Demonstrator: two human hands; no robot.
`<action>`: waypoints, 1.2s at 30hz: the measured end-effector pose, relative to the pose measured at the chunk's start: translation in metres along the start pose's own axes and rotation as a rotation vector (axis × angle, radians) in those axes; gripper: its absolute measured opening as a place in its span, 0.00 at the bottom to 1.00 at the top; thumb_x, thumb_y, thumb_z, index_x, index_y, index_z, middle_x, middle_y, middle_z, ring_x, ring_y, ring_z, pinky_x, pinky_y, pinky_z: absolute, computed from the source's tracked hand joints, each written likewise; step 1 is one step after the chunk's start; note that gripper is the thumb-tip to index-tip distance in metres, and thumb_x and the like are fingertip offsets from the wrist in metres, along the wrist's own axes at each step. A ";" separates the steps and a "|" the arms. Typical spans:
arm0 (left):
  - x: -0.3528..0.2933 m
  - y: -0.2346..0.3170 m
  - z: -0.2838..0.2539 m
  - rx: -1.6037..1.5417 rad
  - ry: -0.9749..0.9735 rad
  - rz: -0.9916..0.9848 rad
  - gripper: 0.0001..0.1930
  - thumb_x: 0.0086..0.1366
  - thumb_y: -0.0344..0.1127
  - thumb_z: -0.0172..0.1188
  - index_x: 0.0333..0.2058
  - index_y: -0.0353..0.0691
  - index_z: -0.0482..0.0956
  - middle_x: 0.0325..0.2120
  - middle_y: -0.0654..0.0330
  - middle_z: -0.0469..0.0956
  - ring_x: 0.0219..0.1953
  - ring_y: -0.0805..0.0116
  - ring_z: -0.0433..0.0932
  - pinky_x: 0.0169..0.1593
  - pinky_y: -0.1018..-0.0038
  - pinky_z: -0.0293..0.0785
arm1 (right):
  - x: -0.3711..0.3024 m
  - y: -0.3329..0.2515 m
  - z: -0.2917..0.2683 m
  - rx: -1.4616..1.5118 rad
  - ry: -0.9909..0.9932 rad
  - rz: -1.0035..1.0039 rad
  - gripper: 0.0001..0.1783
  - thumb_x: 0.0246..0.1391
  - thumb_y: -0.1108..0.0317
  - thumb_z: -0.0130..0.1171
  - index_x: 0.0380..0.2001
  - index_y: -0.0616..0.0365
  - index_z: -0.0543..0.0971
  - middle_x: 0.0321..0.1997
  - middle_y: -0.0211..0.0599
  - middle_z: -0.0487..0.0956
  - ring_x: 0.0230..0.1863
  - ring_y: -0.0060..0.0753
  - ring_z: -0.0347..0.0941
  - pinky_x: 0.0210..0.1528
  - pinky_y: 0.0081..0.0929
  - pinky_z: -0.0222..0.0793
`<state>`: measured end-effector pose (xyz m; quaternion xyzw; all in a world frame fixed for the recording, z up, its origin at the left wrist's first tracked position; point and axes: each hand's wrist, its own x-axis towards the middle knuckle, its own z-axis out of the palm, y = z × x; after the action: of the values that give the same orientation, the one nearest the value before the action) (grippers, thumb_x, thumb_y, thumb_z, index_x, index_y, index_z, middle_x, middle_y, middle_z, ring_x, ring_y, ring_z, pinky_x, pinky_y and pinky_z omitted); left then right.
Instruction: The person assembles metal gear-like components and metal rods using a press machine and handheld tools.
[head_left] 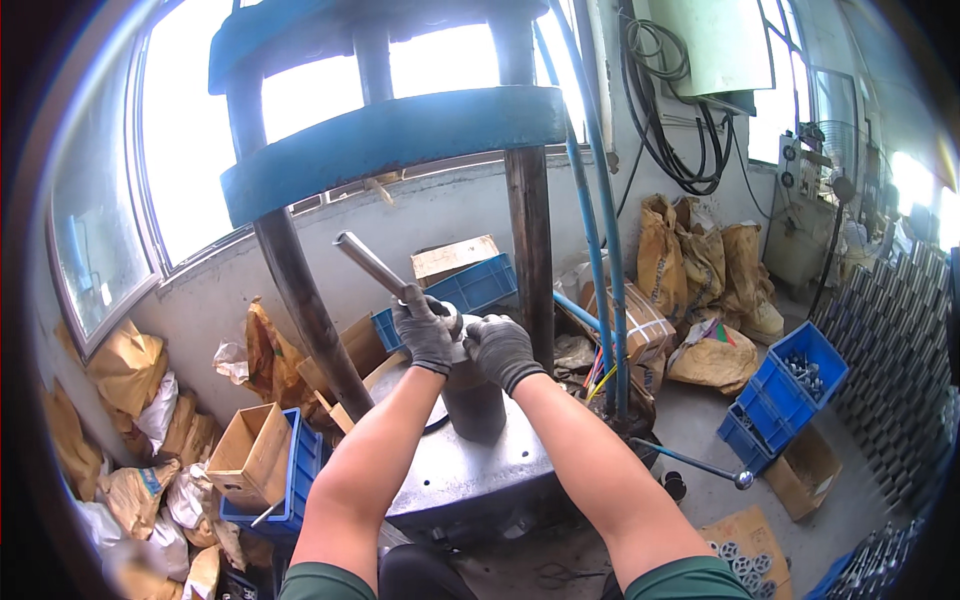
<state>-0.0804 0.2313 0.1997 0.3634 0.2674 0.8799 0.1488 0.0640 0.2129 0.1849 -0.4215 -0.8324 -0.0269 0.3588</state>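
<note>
My left hand (424,332), in a grey work glove, is wrapped round the lower end of a shiny metal tube (368,260). The tube leans up and to the left. Between my hands a small round metal piece (453,321) shows partly. My right hand (502,350), gloved too, has its fingers curled at the top of a dark upright metal cylinder (474,414); whatever they grip is hidden. This cylinder stands on the press's steel bed (440,488), between its columns. Above hangs the blue crossbeam (400,135) of the press.
Dark columns (527,240) flank the work. Blue hoses (600,250) and a ball-ended lever (690,460) are on the right. Blue crates with parts (795,375) stand near stacked metal tubes (885,340). A wooden box (250,455) and several sacks (130,365) lie left.
</note>
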 end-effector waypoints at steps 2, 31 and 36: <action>0.003 0.019 0.011 -0.081 0.004 -0.072 0.23 0.76 0.57 0.60 0.36 0.41 0.70 0.16 0.66 0.68 0.14 0.74 0.68 0.16 0.71 0.66 | 0.000 0.006 -0.002 0.038 0.001 0.035 0.12 0.62 0.56 0.62 0.42 0.48 0.88 0.43 0.41 0.83 0.49 0.47 0.80 0.55 0.45 0.78; 0.018 0.042 0.039 0.012 -0.059 -0.323 0.23 0.77 0.59 0.56 0.36 0.42 0.70 0.18 0.63 0.70 0.15 0.71 0.69 0.20 0.72 0.74 | -0.006 0.002 -0.015 0.229 -0.019 0.220 0.26 0.63 0.57 0.62 0.63 0.49 0.79 0.58 0.41 0.83 0.57 0.50 0.81 0.61 0.45 0.77; 0.025 0.036 0.042 0.047 -0.113 -0.282 0.25 0.77 0.60 0.56 0.37 0.41 0.69 0.17 0.64 0.70 0.15 0.72 0.69 0.18 0.72 0.71 | -0.050 0.022 -0.007 0.329 0.088 0.044 0.21 0.63 0.63 0.61 0.58 0.51 0.79 0.54 0.45 0.83 0.52 0.54 0.82 0.56 0.49 0.77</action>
<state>-0.0700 0.2287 0.2601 0.3745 0.3274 0.8221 0.2770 0.1031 0.1910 0.1532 -0.3735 -0.7996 0.0994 0.4597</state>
